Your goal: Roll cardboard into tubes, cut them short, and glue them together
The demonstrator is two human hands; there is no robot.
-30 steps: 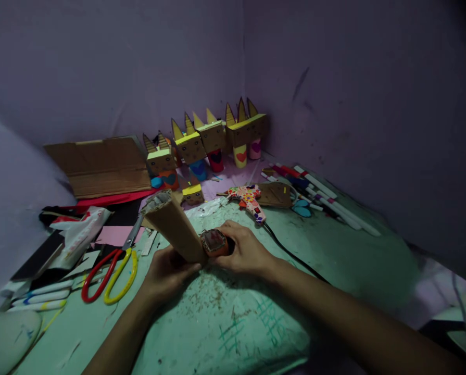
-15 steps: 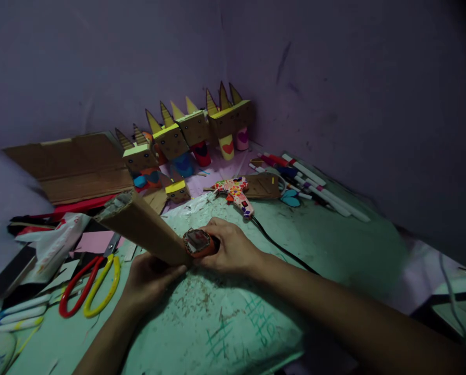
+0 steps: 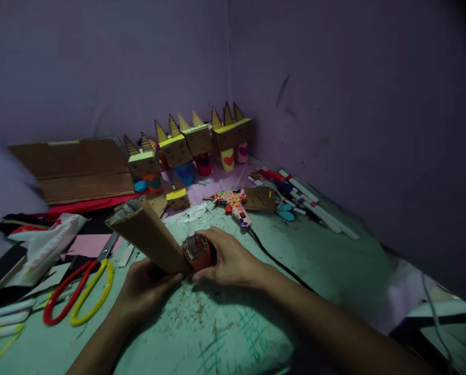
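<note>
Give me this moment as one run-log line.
left hand: holds tilted cardboard | right hand: holds orange tube beside it | table: glue gun beyond hands, scissors at left

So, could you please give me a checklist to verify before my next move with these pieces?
1. Left grip is on the cardboard piece: ok.
2. Right grip is on the orange tube: ok.
3. Scissors lie apart from both grips: ok.
4. Glue gun lies apart from both grips: ok; whether it is hot: cannot tell.
5. Work surface free of scraps: not ok, they are scattered near the grips.
</note>
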